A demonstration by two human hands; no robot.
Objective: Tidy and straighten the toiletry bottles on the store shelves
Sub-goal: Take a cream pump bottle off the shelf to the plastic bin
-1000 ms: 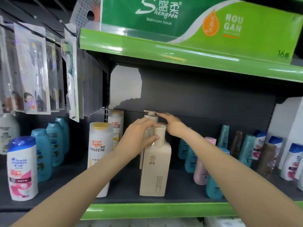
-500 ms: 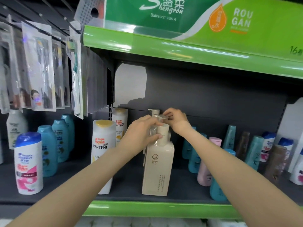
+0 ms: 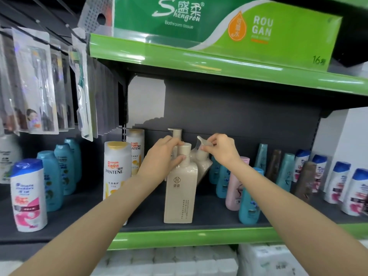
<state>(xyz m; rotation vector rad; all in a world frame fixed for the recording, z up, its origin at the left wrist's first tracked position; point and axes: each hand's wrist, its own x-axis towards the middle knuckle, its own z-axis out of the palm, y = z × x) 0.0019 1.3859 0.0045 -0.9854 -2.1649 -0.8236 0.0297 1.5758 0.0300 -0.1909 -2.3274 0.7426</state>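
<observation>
On the shelf [image 3: 179, 236], a beige pump bottle [image 3: 180, 188] stands upright near the front edge. The left hand [image 3: 162, 156] curls round its neck and pump. Just behind, a second pump bottle [image 3: 201, 162] leans to the right; the right hand [image 3: 221, 149] pinches its pump head. A third pump [image 3: 175, 133] shows farther back, beside Pantene bottles [image 3: 116, 170].

Store lighting's pretty bright from overhead, glaring in streaks off the green shelf edge [image 3: 199, 62] above me, while the back panel [image 3: 239, 112] sits in shadow and my wide lens bends everything and smears the toothbrush packs [image 3: 35, 86] at the left edge.
</observation>
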